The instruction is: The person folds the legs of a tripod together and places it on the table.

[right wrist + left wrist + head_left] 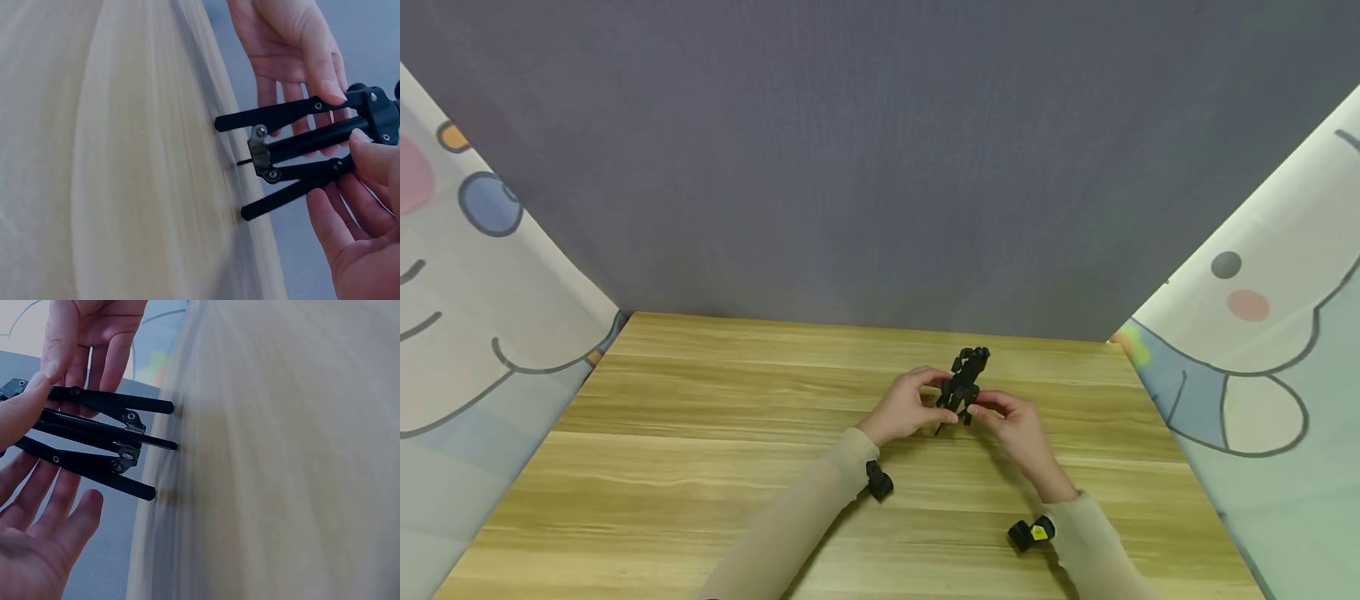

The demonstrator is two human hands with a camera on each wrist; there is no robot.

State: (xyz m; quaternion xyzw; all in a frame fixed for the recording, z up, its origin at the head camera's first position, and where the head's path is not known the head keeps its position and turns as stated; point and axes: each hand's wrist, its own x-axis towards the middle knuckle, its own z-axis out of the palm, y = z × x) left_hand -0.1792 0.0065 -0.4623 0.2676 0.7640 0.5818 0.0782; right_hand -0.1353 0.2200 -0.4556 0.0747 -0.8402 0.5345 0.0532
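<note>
- Black tripod [964,385], toward the far edge of the wooden table [700,400], right of its middle, with legs [125,482] pointing at the wood.
- Around its left side, left hand [908,406], gripping, with thumb [328,87] set on a leg.
- Around its right side, right hand [1017,429], gripping as well, with thumb laid on the frame and fingers behind.
- Behind the table, grey wall [880,167]; to the left, printed sheet with pink and blue rounds [460,333]; to the right, printed sheet with grey and pink dots [1270,250].
- In the way of a full view: both thumbs before the tripod, and the tripod before several fingers.
- Counted: one tripod, three legs, two hands, two pale sleeves [797,517], two small black wrist cameras [878,483], one yellow patch [1038,533] on the right one, one table, one wall, two printed sheets.
- Hidden: third leg, mostly behind the centre post [319,137] from the right wrist.
- Cut off: tripod's top in both wrist views; both sleeves at the bottom of the head view.
- Hard to make out: contact between leg tips and wood; grain, blurred in both wrist views; tripod's upper joints, too dark and small from the head.
</note>
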